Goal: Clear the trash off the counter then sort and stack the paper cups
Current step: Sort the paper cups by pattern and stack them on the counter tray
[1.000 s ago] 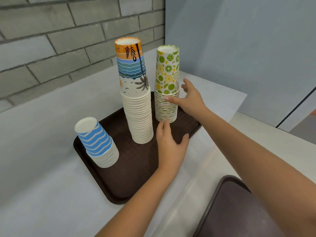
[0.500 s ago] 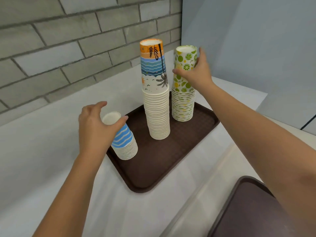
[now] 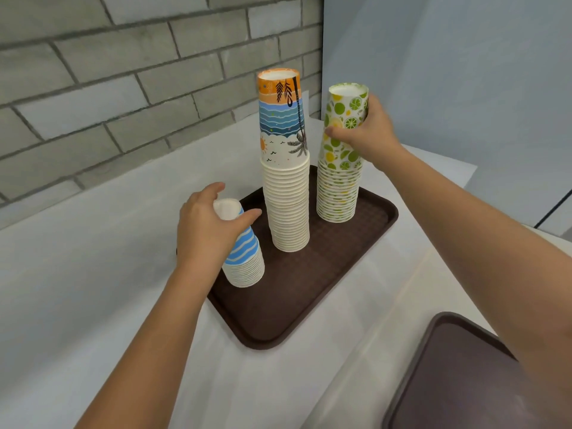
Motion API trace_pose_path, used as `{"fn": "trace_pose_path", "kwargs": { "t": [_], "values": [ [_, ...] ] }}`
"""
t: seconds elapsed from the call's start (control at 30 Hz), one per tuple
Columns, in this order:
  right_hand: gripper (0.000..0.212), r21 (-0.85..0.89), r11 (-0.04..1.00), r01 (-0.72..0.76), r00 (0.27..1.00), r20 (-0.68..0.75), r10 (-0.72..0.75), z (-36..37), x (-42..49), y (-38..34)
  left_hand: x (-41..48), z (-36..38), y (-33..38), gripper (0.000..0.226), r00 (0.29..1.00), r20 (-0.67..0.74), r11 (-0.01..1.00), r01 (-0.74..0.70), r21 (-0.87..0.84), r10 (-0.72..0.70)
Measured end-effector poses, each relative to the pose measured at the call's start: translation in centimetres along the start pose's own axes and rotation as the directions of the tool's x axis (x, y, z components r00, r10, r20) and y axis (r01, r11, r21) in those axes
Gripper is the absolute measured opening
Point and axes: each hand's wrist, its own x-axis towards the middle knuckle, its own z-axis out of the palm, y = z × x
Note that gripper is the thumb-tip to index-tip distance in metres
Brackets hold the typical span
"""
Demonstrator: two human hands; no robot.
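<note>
Head view, the only one: three upside-down stacks of paper cups stand upright on a dark brown plastic tray point(image 3: 325, 274) in the middle of the frame, their long axes vertical. The short stack of white cups with blue wavy stripes point(image 3: 244, 258) sits at the tray's left end, and the left hand point(image 3: 207, 230) is wrapped around its upper part, thumb and fingers closed on the top cup. The tall stack of cream cups topped by an orange-and-blue beach-print cup point(image 3: 286, 187) stands in the centre, touched by neither hand. The stack of white cups printed with green and yellow citrus slices point(image 3: 339, 168) is at the right, and the right hand point(image 3: 368, 134) grips it from the far right side near the top (thumb across the front).

Each hand is already on the stack nearest it, so any lift would go straight up along the stack's axis. The white counter point(image 3: 93, 274) shows no trash. A second dark tray point(image 3: 464, 382) fills the lower right corner.

No brand or readable writing appears on any cup, only patterns.
</note>
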Motion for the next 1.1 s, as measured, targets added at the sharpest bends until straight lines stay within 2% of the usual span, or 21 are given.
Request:
{"fn": "trace_pose_path", "kwargs": {
  "t": [0.03,0.13,0.2,0.27,0.33,0.4,0.5,0.77,0.9,1.1],
  "values": [
    [0.076,-0.002,1.000,0.001,1.000,0.004,-0.001,-0.1,0.0,-0.1,0.4,-0.2,0.6,0.079,1.000,0.007,1.000,-0.003,-0.028,0.003],
    [0.075,-0.007,1.000,-0.005,1.000,0.026,0.005,-0.3,0.1,-0.2,2.6,-0.6,4.5,0.089,0.999,0.040,0.967,0.001,-0.254,0.009],
    [0.073,0.005,1.000,-0.015,0.999,0.042,0.014,-0.4,0.2,-0.3,4.8,-0.5,7.4,0.095,0.997,0.073,0.949,-0.012,-0.316,0.037],
    [0.071,0.016,1.000,-0.014,0.999,0.043,0.013,-0.4,0.3,-0.2,6.3,-0.1,9.8,0.095,0.989,0.121,0.951,-0.049,-0.304,0.090],
    [0.069,0.018,1.000,-0.007,0.999,0.044,0.006,-0.5,0.3,-0.2,7.2,0.6,10.9,0.081,0.978,0.153,0.956,-0.095,-0.276,0.141],
    [0.068,0.010,1.000,0.001,0.998,0.055,-0.002,-0.7,0.2,-0.2,7.7,1.3,11.4,0.064,0.975,0.145,0.965,-0.134,-0.228,0.170],
    [0.068,0.008,1.000,0.006,0.997,0.079,-0.006,-0.9,0.3,0.0,7.9,1.9,11.5,0.054,0.976,0.114,0.969,-0.163,-0.185,0.186],
    [0.071,0.037,0.999,0.002,0.993,0.121,-0.006,-1.5,0.1,0.3,7.2,1.6,11.6,0.053,0.974,0.101,0.968,-0.185,-0.170,0.204],
    [0.069,0.046,0.999,0.015,0.989,0.143,-0.021,-1.8,-0.2,0.2,6.8,1.5,11.9,0.046,0.972,0.133,0.963,-0.161,-0.218,0.193],
    [0.068,0.070,0.997,0.015,0.985,0.169,-0.027,-2.0,-0.3,0.3,6.5,1.3,12.0,0.048,0.973,0.140,0.953,-0.144,-0.266,0.186]
  ]
}}
